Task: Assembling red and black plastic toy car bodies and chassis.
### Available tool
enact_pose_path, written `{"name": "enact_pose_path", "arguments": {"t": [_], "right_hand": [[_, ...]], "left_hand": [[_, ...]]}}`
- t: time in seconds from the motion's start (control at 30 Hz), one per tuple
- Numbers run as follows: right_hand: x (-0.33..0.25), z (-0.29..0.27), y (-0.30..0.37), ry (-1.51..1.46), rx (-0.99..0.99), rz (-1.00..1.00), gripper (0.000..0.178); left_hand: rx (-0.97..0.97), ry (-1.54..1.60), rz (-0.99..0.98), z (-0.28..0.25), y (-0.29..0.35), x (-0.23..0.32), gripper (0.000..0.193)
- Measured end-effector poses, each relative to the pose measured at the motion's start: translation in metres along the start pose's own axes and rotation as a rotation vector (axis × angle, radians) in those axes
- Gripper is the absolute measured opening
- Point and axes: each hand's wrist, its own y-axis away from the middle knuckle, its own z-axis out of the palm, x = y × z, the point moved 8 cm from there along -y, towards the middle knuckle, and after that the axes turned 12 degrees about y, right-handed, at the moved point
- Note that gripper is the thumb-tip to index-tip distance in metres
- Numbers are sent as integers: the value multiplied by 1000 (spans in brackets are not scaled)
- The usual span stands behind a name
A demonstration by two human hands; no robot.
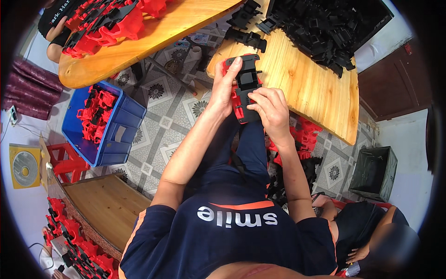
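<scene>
Above my lap I hold a long plastic part, a black piece (247, 80) seated against a red shell (238, 108); it looks like a toy vehicle body. My left hand (224, 92) is wrapped round its left side, with the thumb lying along the upper end. On the lower right, the fingers of my right hand (271, 108) are bent and pressed against the black piece. The undersides of both grips are hidden. Just beyond, loose black plastic parts (246, 38) lie by the edge of the wooden table (302, 88).
A black tray (378, 23) heaped with black parts stands on that table. Red-and-black assemblies (116, 30) cover another wooden table (195, 23). At the left, a blue crate (125, 122) holds red parts. People sit nearby at upper left, lower left and lower right (367, 228).
</scene>
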Motion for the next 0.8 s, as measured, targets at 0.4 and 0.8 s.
{"name": "enact_pose_path", "arguments": {"t": [0.4, 0.8], "right_hand": [[3, -2, 5, -58, -78, -60, 36], [77, 45, -13, -909, 91, 781, 33]], "left_hand": [[5, -13, -69, -17, -1, -11, 47], [-267, -424, 119, 31, 1, 5, 62]]}}
